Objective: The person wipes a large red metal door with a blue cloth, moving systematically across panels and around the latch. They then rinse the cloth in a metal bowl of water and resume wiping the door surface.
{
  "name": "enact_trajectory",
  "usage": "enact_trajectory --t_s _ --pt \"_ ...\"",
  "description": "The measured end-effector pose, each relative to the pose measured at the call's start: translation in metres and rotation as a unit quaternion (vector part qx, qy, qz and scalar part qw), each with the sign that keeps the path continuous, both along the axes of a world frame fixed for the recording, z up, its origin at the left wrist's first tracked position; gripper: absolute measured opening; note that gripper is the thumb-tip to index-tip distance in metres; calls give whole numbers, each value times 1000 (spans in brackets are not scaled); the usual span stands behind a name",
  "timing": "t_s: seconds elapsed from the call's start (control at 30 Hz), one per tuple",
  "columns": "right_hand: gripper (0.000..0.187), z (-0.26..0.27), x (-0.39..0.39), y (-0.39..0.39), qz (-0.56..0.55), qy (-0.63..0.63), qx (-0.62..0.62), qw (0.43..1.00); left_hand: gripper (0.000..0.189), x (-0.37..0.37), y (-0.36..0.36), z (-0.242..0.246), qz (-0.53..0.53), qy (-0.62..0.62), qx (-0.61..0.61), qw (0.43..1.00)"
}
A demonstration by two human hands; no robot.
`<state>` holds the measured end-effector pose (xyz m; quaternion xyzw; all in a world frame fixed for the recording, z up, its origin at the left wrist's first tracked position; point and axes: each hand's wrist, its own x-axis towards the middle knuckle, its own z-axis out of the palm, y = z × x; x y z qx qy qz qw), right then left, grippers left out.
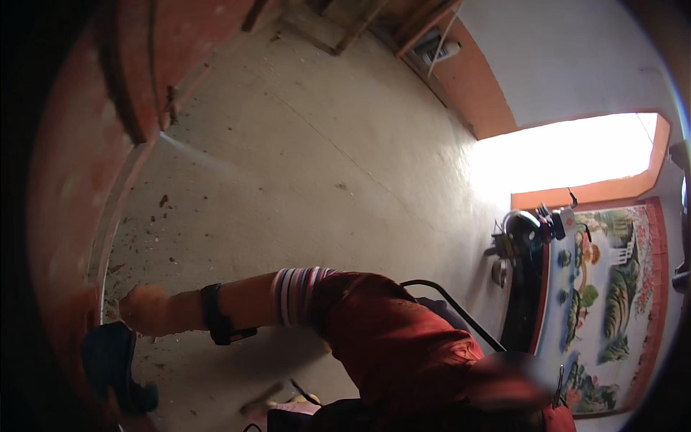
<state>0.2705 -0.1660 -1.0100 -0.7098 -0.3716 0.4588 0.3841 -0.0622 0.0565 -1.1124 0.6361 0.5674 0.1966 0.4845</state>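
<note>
My right hand reaches to the left, low over the concrete floor, beside the foot of a red panelled surface. It looks curled, but blur hides the fingers and anything in them. A black band circles the wrist below a striped cuff and a red sleeve. Right below the hand is a dark blue thing, whose kind is unclear. A dim skin-toned patch at its lower edge may be part of my left hand. Small reddish debris lies scattered nearby.
A bright opening is at the right. Beside it hangs a landscape picture, with a black rounded object and wires in front. Wooden furniture and a bottle stand at the top. A black cord curves behind my sleeve.
</note>
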Motion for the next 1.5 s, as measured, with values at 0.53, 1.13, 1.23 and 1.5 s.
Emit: enact_trajectory --t_s 0.53,1.13,1.23,1.5 --pt "57 121 36 -100 -250 249 139 925 60 218 -162 231 -26 -203 -401 893" --pt "46 379 -259 -637 -791 309 -156 505 52 182 -359 522 -230 -130 -452 852" --pt "46 372 -287 -668 -818 334 -108 455 52 185 -409 550 -251 -134 -454 844" --pt "44 361 -234 -771 -751 355 79 551 39 192 -643 626 -336 -98 -454 819"
